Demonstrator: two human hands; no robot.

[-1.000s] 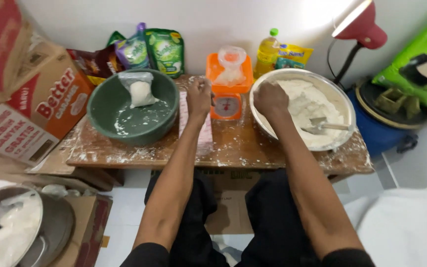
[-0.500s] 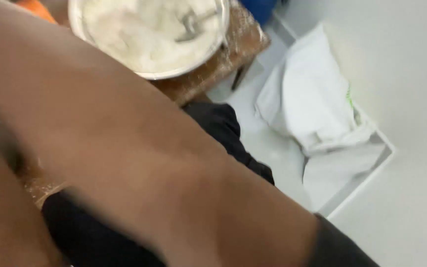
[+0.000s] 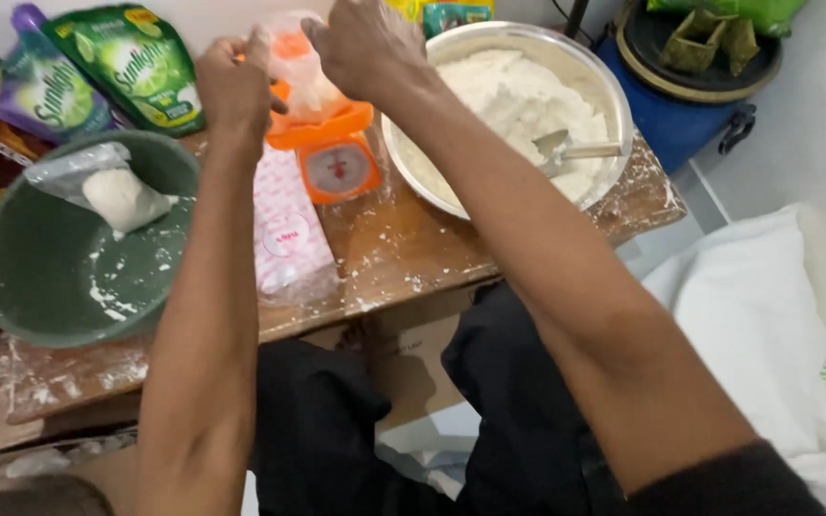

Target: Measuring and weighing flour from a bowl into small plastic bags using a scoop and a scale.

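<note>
Left hand [image 3: 233,84]: fingers pinching clear plastic bag [image 3: 300,67] edge | Right hand [image 3: 363,46]: fingers pinching same bag from 3 o'clock | Bag: on orange kitchen scale [image 3: 332,153], desk [image 3: 413,258] 12 o'clock | Steel bowl [image 3: 614,115] of flour with spoon [image 3: 576,150]: 2 o'clock | Green bowl [image 3: 11,306]: 9 o'clock, holds filled bag [image 3: 112,191].

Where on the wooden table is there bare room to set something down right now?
The clearest patch on the floury wooden table is its front edge, between the pink plastic packet and the round steel bowl of white flour. A narrower strip lies in front of the green plastic basin. The back is crowded: orange kitchen scale, both hands, green pouches.
</note>
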